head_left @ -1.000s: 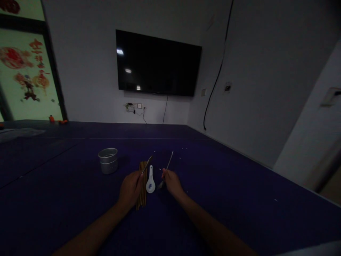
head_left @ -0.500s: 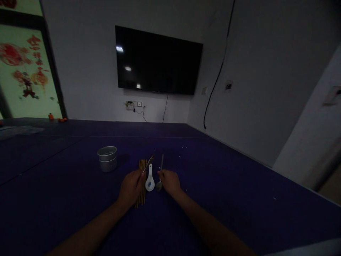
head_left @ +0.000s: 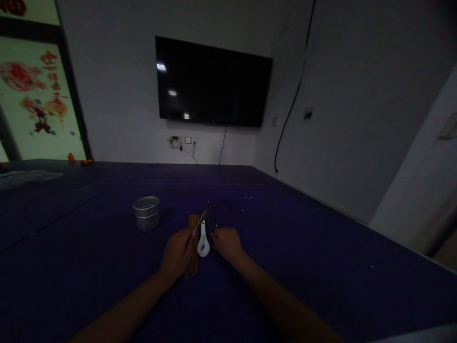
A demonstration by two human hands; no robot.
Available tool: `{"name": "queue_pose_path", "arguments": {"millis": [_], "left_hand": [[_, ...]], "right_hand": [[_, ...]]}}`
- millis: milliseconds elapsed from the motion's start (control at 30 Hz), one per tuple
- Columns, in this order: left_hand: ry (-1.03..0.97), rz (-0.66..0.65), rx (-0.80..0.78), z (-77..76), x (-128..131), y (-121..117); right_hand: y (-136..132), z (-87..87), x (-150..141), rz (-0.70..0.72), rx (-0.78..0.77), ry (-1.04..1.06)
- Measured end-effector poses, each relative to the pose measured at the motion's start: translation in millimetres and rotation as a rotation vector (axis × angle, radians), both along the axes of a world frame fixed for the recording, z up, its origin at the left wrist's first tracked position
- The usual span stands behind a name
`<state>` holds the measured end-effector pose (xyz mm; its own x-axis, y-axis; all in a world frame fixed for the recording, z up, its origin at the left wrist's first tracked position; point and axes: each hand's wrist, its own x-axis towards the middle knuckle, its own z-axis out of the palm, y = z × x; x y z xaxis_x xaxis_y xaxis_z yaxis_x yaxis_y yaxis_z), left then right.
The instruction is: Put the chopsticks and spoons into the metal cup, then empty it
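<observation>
Head view: since one second ago, the right hand (head_left: 227,243) has moved left, toward the white spoon, and the dark metal spoon (head_left: 213,251) it grips has swung from a rightward slant to lie nearly parallel with its neighbour. Its thumb and index finger pinch this spoon around mid-length; the long axis runs away from the wearer, handle end far, bowl near and partly hidden by the fingers. The left hand (head_left: 177,250) keeps almost the same place, thumb and forefinger pinching a slender metal utensil (head_left: 201,221) whose axis slants away and to the right, its far tip near the handle end of the white spoon. How its other fingers are set cannot be told. Between the hands, the white spoon (head_left: 203,245) lies with bowl near, handle far; its bowl bears a blue motif. Brown chopsticks (head_left: 193,264) lie side by side beneath the left hand, lengthwise away from the wearer. Farther left, a metal cup (head_left: 146,221) stands upright on the purple tabletop (head_left: 303,267), mouth upward; part of the inner wall shows, the floor being hidden.
</observation>
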<state>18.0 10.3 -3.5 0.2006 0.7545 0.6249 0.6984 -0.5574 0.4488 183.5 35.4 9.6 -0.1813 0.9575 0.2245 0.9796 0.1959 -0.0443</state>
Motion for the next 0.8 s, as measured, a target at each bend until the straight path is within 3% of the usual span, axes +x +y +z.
{"name": "queue_pose_path", "arguments": {"millis": [467, 800], "left_hand": [[-0.034, -0.011, 0.006, -2.6, 0, 1], [-0.02, 0.006, -0.021, -0.5, 0, 0]], "right_hand": [[-8, -4.6, 4, 0.013, 0.005, 0.084], [1, -10.4, 2, -0.009, 0.024, 0.162]]}}
